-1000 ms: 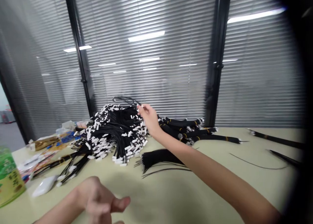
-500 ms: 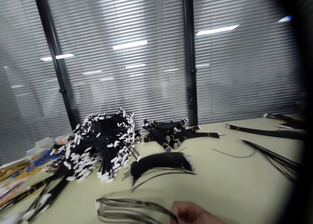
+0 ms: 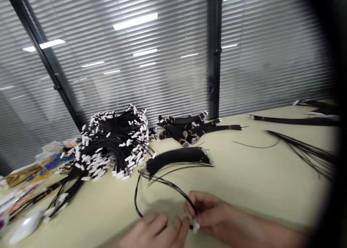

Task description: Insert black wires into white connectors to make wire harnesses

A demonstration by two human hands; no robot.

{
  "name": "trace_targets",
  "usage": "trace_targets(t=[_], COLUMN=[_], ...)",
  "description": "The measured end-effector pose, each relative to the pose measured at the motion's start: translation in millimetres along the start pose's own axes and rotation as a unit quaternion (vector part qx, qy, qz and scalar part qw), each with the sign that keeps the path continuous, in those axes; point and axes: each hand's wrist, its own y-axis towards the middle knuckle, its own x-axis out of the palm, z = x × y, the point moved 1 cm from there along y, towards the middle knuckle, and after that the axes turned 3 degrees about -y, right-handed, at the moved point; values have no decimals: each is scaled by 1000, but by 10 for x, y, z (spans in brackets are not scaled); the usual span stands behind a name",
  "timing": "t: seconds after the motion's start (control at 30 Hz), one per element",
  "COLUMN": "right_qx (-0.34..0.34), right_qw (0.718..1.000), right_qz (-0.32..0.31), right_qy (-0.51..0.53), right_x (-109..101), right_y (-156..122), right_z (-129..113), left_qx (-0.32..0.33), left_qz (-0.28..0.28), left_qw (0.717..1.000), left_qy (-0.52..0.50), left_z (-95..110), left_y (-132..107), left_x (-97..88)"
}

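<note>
My right hand (image 3: pixel 214 215) is closed on a bundle of thin black wires, with a small white connector (image 3: pixel 195 226) under its fingertips. The black wires (image 3: pixel 173 186) arc up to the left from that hand, bend sharply, and run back down behind my left hand (image 3: pixel 159 229). Curled fingers of the left hand meet the right fingertips at the connector, and its grip on the wires is partly hidden. Just beyond lies a thick bundle of cut black wires (image 3: pixel 179 157) with bare metal ends, and a few loose wires beside it.
A large heap of black cables with white connectors (image 3: pixel 114 143) sits at back left. Taped black wire bundles (image 3: pixel 189 127) are piled near the window blinds (image 3: pixel 173 78). More black wires (image 3: pixel 303 148) lie at right. A white rounded object (image 3: pixel 27 226) rests at front left.
My left hand has come into view and met the right hand at the connector. The wire loop now bends back toward the left hand. The view has tilted down.
</note>
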Motion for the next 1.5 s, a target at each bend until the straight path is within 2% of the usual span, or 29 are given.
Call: trace_targets(t=[0.07, 0.17, 0.23, 0.33, 0.5, 0.6, 0.7, 0.8, 0.87, 0.93, 1.0, 1.07, 1.13, 1.2, 1.27, 1.33, 1.5], right_qx=[-24, -50, -62, -67, -84, -99, -119, -158, -182, -194, -194, -190, -185, -185, -201, -224, -242], right_qw=[999, 998, 997, 990, 961, 938, 936, 936, 933, 935, 936, 936, 934, 931, 923, 915, 911], right_qz=[-12, -27, -13, 44, 201, 243, 232, 194, 149, 94, 69, 70, 70, 64, 62, 42, -26], right_qy=[19, -5, -53, -116, -171, -225, -235, -249, -271, -282, -284, -287, -296, -308, -322, -332, -333], right_x=[-40, -46, -19, 4, -127, -213, -232, -194, -157, -125, -112, -118, -133, -148, -158, -155, -90], right_y=[28, 41, 35, 33, 65, 74, 66, 45, 32, 25, 27, 36, 45, 44, 30, 7, -49], right_z=[2, 21, 35, 54, 37, 4, -11, -29, -49, -67, -76, -66, -40, -9, 14, 24, 1], left_qx=[14, 39, 45, 54, 80, 84, 81, 72, 59, 12, -89, -200, -257, -279, -297, -310, -326], left_qz=[-35, -26, -31, -47, -98, -96, -113, -133, -134, -119, -108, -97, -82, -78, -94, -103, -102], left_qw=[999, 998, 997, 995, 990, 990, 988, 987, 989, 991, 967, 896, 820, 780, 767, 765, 793], left_qy=[21, 32, 45, 67, 57, 62, 67, 56, 20, -67, -214, -384, -504, -555, -561, -555, -505], left_z=[-32, -37, -11, 37, 43, 28, 40, 68, 79, 73, 46, 17, 1, 2, 16, 37, 74], left_y=[70, 109, 95, 56, 2, -21, -24, -13, -5, 9, 33, 62, 88, 98, 85, 62, 41], left_x=[-54, -78, -74, -74, -33, 13, 24, 6, 2, 4, 2, -8, -23, -19, 14, 59, 102])
